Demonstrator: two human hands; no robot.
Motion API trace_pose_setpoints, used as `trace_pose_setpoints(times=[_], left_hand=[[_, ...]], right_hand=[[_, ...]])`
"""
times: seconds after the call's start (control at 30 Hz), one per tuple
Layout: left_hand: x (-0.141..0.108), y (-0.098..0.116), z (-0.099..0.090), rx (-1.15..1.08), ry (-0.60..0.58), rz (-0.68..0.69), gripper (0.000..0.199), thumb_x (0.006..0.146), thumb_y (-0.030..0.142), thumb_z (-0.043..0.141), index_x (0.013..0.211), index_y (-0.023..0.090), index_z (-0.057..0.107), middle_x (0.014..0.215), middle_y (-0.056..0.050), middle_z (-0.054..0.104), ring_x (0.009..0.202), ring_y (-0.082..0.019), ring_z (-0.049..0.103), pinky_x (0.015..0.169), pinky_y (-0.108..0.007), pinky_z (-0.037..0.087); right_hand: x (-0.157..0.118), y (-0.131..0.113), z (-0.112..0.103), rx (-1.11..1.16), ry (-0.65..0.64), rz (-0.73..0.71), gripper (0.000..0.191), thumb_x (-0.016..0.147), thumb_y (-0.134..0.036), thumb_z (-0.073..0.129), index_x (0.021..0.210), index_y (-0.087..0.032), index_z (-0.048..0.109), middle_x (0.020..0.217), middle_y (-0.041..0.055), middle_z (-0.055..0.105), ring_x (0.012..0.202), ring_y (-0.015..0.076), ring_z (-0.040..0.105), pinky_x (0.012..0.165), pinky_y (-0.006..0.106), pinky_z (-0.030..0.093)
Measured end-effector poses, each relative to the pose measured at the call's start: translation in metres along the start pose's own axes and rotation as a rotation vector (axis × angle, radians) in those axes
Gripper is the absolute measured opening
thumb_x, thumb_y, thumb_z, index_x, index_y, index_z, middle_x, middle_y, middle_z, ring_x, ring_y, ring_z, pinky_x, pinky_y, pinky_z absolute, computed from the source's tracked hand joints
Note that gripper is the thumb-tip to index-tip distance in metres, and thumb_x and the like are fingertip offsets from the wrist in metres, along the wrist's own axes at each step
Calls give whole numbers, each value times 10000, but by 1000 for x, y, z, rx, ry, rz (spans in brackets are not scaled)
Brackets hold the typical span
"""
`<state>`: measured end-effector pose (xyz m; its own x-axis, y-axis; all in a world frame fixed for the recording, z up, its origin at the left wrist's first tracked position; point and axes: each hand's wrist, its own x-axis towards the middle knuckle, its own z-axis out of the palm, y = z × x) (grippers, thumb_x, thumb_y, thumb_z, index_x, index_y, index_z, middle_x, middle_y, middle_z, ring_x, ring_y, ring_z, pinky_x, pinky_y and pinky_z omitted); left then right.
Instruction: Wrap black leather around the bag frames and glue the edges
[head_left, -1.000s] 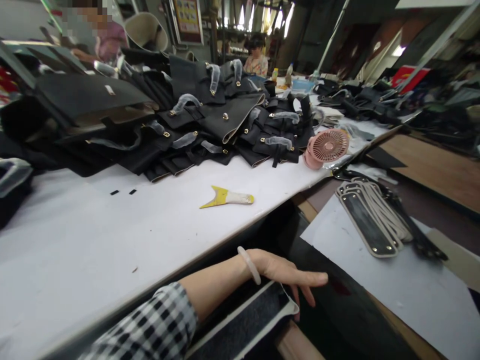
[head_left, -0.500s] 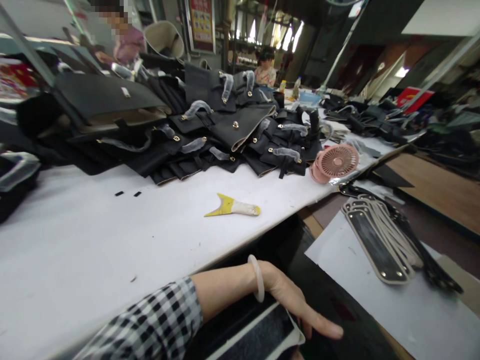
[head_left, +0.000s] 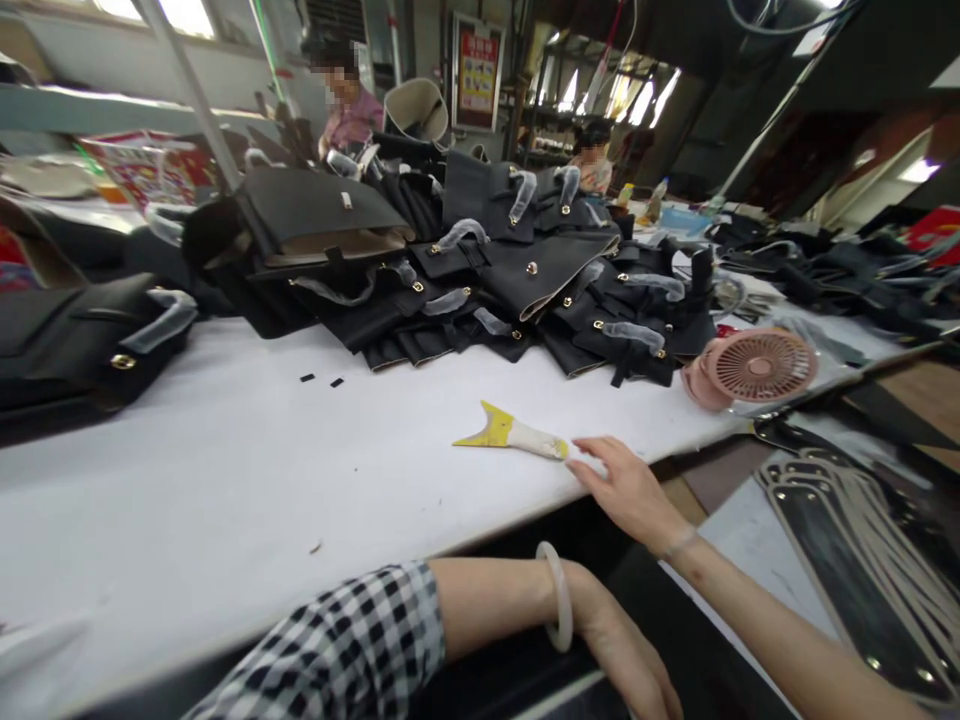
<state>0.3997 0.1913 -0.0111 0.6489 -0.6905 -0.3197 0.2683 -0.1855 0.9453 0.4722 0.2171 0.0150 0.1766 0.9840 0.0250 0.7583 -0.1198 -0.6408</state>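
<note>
My right hand (head_left: pixel 619 485) reaches over the white table's front edge, thumb and fingers apart, with nothing between them. Its fingertips are just right of the handle end of a yellow tool (head_left: pixel 514 432) with a forked head and a white-wrapped handle, which lies on the table (head_left: pixel 247 480). A small gap seems to remain between them. My left hand (head_left: pixel 622 645), below a pale bangle, hangs at the bottom over a dark piece with a light strip (head_left: pixel 566 697). Its fingertips are cut off or hidden, so any hold is not visible.
Black bags (head_left: pixel 525 265) with wrapped handles are heaped across the table's back. Another bag (head_left: pixel 97 340) lies at the left. A pink fan (head_left: pixel 757 368) stands near the right edge, with a stack of black straps (head_left: pixel 847 560) below it. Two people are in the background.
My right hand has come into clear view beside the yellow tool. My left hand has dropped lower, with its fingers now pointing down. The view has swung left, so the table's things sit further right.
</note>
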Motion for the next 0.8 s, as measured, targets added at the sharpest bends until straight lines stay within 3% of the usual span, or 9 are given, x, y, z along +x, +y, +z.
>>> trace_pose_setpoints(times=[0.1, 0.2, 0.27, 0.33, 0.43, 0.57, 0.63, 0.7, 0.8], left_hand=[[-7, -3, 3, 28, -17, -45, 157, 549, 237, 843, 574, 185, 696, 684, 31, 687, 835, -282, 702, 771, -320, 583], [-11, -8, 8, 31, -44, -77, 166, 528, 173, 813, 569, 188, 653, 673, 22, 675, 877, -296, 689, 820, -333, 566], [-10, -13, 11, -3, -33, -72, 162, 528, 163, 786, 583, 190, 636, 678, 17, 679, 886, -300, 688, 832, -351, 561], [-9, -16, 13, -43, 34, -49, 167, 522, 171, 771, 608, 192, 630, 683, 18, 689, 862, -297, 696, 806, -363, 568], [-8, -20, 15, -69, 99, -19, 184, 527, 203, 763, 652, 198, 628, 670, 28, 693, 810, -282, 708, 764, -359, 577], [-9, -21, 15, -77, 70, -27, 284, 507, 223, 776, 717, 215, 585, 668, 35, 696, 831, -289, 714, 781, -362, 573], [-11, -19, 15, -87, 48, -40, 358, 489, 231, 779, 757, 225, 542, 688, 24, 704, 880, -307, 711, 804, -373, 570], [-12, -18, 15, -94, 34, -53, 399, 490, 241, 769, 790, 233, 505, 700, 15, 704, 927, -322, 703, 833, -386, 563], [-15, -18, 17, -91, 2, -67, 402, 529, 242, 753, 869, 204, 541, 725, 9, 701, 975, -331, 695, 882, -397, 546]], right_hand=[[45, -38, 32, -164, -167, -185, 456, 827, -332, 702, 1247, -194, 589, 1292, 108, 577, 1229, 296, 480, 1080, 491, 339], [62, -50, 59, -252, -230, -201, 348, 889, -292, 647, 1209, -168, 591, 1284, 101, 564, 1261, 302, 462, 1062, 555, 351], [59, -46, 55, -260, -237, -159, 252, 924, -271, 596, 1150, -160, 606, 1248, 89, 578, 1229, 281, 494, 1044, 544, 380], [44, -35, 29, -234, -221, -79, 210, 925, -230, 564, 1117, -154, 598, 1186, 86, 603, 1147, 256, 548, 998, 505, 431], [-6, -9, -35, -119, -198, 104, 226, 897, -201, 479, 1107, -142, 540, 996, 90, 658, 849, 197, 642, 776, 359, 533], [-123, 28, -101, 118, -316, 377, 387, 879, -560, 412, 908, -188, 517, 672, 40, 633, 444, 153, 569, 403, 255, 450], [-184, 39, -102, 298, -448, 702, 543, 805, -728, 446, 919, -206, 547, 584, 8, 595, 381, 122, 517, 353, 213, 388], [-230, 40, -84, 339, -579, 797, 599, 813, -759, 440, 982, -201, 577, 591, -8, 590, 370, 86, 486, 339, 169, 363], [-256, 23, -47, 398, -603, 862, 610, 817, -771, 448, 958, -198, 603, 596, -9, 581, 368, 72, 454, 320, 153, 326]])
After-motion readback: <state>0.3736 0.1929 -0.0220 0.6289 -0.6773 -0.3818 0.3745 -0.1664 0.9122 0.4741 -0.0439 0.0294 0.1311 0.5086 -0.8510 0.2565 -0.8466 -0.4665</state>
